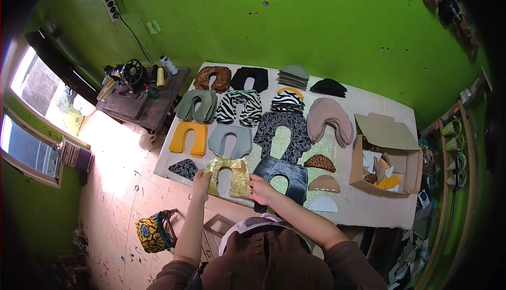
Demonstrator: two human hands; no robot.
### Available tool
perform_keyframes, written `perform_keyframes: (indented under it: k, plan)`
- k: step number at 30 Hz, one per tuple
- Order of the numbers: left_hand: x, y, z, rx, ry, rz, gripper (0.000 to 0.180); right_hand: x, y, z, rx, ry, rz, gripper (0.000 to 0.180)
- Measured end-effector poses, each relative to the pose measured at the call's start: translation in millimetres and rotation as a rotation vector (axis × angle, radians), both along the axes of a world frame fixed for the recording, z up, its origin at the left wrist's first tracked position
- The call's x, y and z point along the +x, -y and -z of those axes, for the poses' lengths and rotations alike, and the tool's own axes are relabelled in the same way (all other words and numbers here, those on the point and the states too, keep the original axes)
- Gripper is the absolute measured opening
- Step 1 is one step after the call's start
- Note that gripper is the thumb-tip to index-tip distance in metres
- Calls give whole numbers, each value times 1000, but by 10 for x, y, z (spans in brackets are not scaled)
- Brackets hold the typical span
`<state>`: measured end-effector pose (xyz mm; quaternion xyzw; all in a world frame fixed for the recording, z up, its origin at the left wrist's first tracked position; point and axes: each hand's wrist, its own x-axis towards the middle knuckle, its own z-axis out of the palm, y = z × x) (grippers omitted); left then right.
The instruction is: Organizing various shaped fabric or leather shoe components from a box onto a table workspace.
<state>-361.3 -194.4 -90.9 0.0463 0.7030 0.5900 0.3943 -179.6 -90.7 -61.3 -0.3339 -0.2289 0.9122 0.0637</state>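
My left hand (201, 182) pinches the left leg of a glittery gold U-shaped cut piece (240, 182), and my right hand (259, 188) grips its right leg. The piece is stretched between them at the table's near edge, its opening toward me. Just right of it lie dark denim-like U-shaped pieces (298, 178). Beyond it rest light grey-blue U-shaped pieces (243, 141) and a yellow stack (198, 143). A dark patterned half-round piece (184, 168) is beside my left hand. Farther back are zebra-striped (225, 106), green (185, 105) and leopard-print stacks (221, 74).
On the pale table (363, 212), an open cardboard box (358, 164) of scraps stands at the right. Half-round pieces (322, 184) lie left of it. A sewing machine (132, 72) occupies a small table at the back left. A patterned bag (153, 233) sits on the floor.
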Motion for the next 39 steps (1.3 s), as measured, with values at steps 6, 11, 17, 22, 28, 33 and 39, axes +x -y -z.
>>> perform_keyframes:
  k: [6, 11, 17, 22, 28, 33, 39]
  plan:
    - [-37, 30, 166, -43, -216, 46, 19, -111, 100, 67, 76, 129, -48, 35]
    - [45, -21, 9, -150, -544, 104, 24, -141, 93, -1, 141, 83, -79, 40]
    - [238, -63, -194, -303, -1187, 225, 36, -75, 121, 172, 655, 152, -289, 45]
    - [285, -11, -103, -308, -1388, 474, 44, -50, 212, 142, 1410, 239, -432, 50]
    - [377, 97, 107, -449, -1470, 709, 48, -12, 424, 244, 2177, 368, -571, 61]
    - [539, 69, 61, -401, -1541, 810, 46, 29, 370, 421, 2202, 382, -662, 60]
    - [766, -185, -257, -282, -1627, 678, 42, 198, 130, 170, 2322, 374, -445, 52]
